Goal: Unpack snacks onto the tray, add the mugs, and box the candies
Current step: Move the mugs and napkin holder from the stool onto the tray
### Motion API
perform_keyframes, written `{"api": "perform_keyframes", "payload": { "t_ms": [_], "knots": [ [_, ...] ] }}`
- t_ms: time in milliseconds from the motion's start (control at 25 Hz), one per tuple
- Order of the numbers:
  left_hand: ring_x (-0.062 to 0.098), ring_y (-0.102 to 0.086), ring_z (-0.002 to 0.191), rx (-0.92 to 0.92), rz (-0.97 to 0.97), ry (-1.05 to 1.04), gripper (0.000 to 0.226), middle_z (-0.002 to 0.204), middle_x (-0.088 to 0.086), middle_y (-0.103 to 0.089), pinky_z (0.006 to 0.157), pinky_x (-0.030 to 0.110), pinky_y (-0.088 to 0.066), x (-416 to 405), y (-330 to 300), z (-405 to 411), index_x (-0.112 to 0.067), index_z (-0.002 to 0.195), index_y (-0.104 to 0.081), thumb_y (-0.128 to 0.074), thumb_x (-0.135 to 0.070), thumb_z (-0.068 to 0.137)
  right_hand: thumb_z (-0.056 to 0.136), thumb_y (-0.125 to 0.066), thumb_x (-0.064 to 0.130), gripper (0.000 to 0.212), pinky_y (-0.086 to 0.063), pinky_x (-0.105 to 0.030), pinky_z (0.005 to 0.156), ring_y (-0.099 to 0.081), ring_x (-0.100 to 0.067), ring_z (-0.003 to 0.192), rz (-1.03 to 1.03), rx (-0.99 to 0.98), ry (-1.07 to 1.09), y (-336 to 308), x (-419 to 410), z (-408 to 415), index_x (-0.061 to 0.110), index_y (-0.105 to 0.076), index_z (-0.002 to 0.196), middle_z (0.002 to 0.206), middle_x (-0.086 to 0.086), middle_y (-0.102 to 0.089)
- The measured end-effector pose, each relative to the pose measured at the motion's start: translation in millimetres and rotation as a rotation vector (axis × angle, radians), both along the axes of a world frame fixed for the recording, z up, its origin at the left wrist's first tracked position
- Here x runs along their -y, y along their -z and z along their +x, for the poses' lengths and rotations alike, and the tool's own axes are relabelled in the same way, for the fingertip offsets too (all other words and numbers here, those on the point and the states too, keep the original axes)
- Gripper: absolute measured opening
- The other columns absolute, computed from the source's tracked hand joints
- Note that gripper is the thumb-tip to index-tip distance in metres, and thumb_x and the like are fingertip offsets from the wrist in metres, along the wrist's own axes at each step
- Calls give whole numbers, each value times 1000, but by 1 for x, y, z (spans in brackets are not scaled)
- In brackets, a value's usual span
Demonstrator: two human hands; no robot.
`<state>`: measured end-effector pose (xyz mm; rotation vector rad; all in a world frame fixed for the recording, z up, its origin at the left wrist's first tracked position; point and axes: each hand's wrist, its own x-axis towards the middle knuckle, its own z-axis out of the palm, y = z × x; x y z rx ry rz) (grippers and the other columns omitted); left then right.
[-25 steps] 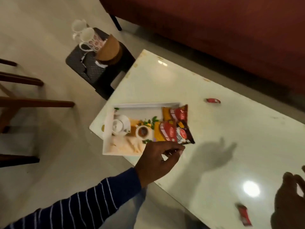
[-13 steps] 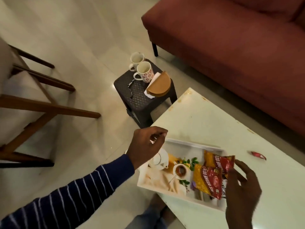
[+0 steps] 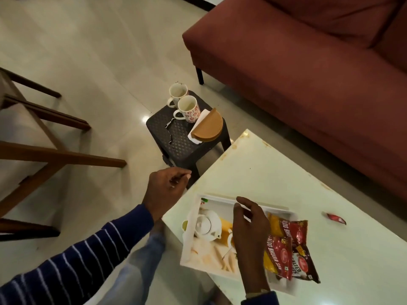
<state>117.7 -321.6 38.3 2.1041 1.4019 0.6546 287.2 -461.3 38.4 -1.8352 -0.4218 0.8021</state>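
The tray [image 3: 189,241] sits at the near corner of the pale tabletop [image 3: 275,172], its printed base showing a teapot picture. Three snack packets [image 3: 286,245] lie on the tray's right end, overlapping one another and spilling past its right rim. The right hand [image 3: 248,230] hovers over the middle of the tray, just left of the packets; its fingers [image 3: 242,200] are loosely spread and hold nothing. The left hand [image 3: 166,190] is off the tabletop, beyond the tray's far left corner, above the floor; its fingers [image 3: 182,172] are curled in toward the thumb, and whether they pinch anything cannot be told. A wrapped red candy [image 3: 335,218] lies on the tabletop well to the right of the tray. Two mugs [image 3: 184,103] stand touching on a dark stool [image 3: 176,137] on the floor, well beyond the tray, with a brown half-round box [image 3: 208,126] on white paper beside them. A red sofa [image 3: 308,73] stands beyond the tabletop.
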Motion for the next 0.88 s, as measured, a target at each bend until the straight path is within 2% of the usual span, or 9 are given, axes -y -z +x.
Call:
{"api": "perform_keyframes", "payload": {
  "t_ms": [160,320,400,520,600,680,800,880],
  "knots": [
    [-2,-68,77,60,-34,5,15,92,-2,-76,72,7,-52,-55,15,-16,-10,103,-76,-72,-13,89,93,-63,14,17,-38,7,64,-59,6,89,-76,20,-29,17,-56,-27,20,-71,106,101,12,-67],
    [5,-71,78,98,-59,3,14,91,2,-77,72,15,-57,-136,45,-48,-9,102,-76,-72,-13,89,94,-61,14,17,-39,6,65,-61,2,90,-165,-13,-49,40,-136,-74,21,-72,106,101,11,-68],
    [-3,-67,76,98,-88,26,13,91,1,-77,72,9,-54,-179,55,-62,-9,101,-76,-72,-13,89,94,-61,14,18,-44,1,71,-63,0,91,-176,10,-73,44,-179,-96,18,-74,106,101,8,-71],
    [-12,-63,74,69,-206,78,16,91,0,-75,70,1,-47,-247,68,-80,-9,102,-75,-73,-16,89,94,-61,20,20,-56,-20,85,-66,1,92,-180,20,-96,51,-254,-127,19,-75,109,99,11,-73],
    [-5,-65,74,94,-277,78,20,90,0,-74,69,4,-49,-287,77,-87,-10,107,-73,-73,-17,88,95,-61,24,20,-57,-27,88,-65,3,92,-199,-35,-62,59,-297,-137,22,-73,111,98,14,-71],
    [4,-66,77,102,-305,75,26,90,-2,-72,71,8,-52,-317,86,-83,-11,112,-70,-73,-21,88,95,-61,26,23,-58,-34,90,-67,-5,95,-209,-84,-13,69,-332,-139,21,-72,115,102,8,-72],
    [4,-65,80,69,-320,82,35,93,-4,-72,73,4,-49,-350,97,-69,-14,119,-67,-73,-29,88,95,-61,30,30,-55,-34,95,-64,-3,98,-241,-109,42,84,-370,-139,20,-69,122,110,10,-70],
    [4,-66,80,45,-305,69,34,94,-4,-74,74,9,-53,-360,106,-60,-15,117,-69,-73,-31,87,94,-62,31,31,-54,-28,93,-62,1,97,-249,-121,78,94,-385,-138,19,-68,123,111,11,-69]
  ]
}}
